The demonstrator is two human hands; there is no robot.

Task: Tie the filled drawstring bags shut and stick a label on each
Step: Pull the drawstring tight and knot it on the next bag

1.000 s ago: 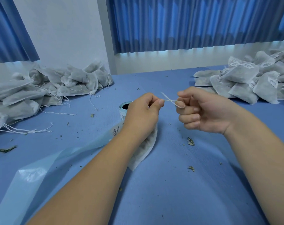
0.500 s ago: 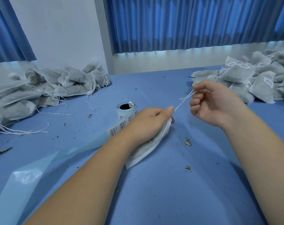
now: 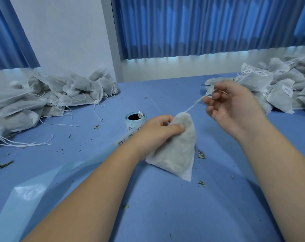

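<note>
My left hand (image 3: 158, 131) grips the bag (image 3: 176, 151) just below its gathered neck, thumb across the cloth and fingers curled behind. The bag's long axis runs from that neck back toward me, and its flat bottom edge seems to rest on the table (image 3: 165, 212), below and to the right of my left fingers. From the neck the drawstring (image 3: 194, 104) runs taut, up and away to the right, into my right hand (image 3: 235, 109). That hand pinches the end at thumb and forefinger, while its other fingers are loosely curled and hold nothing.

The neck looks drawn closed, but I cannot tell whether a knot sits there.

I judge the label comes next. The label roll (image 3: 135, 119) stands just beyond my left knuckles, on the far side of the bag from my right hand. My left hand is nearer but occupied, so my right would have to drop the string and reach across.

The roll's pale backing strip (image 3: 43, 186) trails toward me past my left forearm. The table wears a blue cloth flecked with herb crumbs (image 3: 201, 153). Untied bags (image 3: 52, 96) are heaped far left of my fingers and labelled bags (image 3: 277, 84) far right, just behind my right hand. Beyond them are a white wall (image 3: 64, 32) and blue curtains (image 3: 200, 27).
</note>
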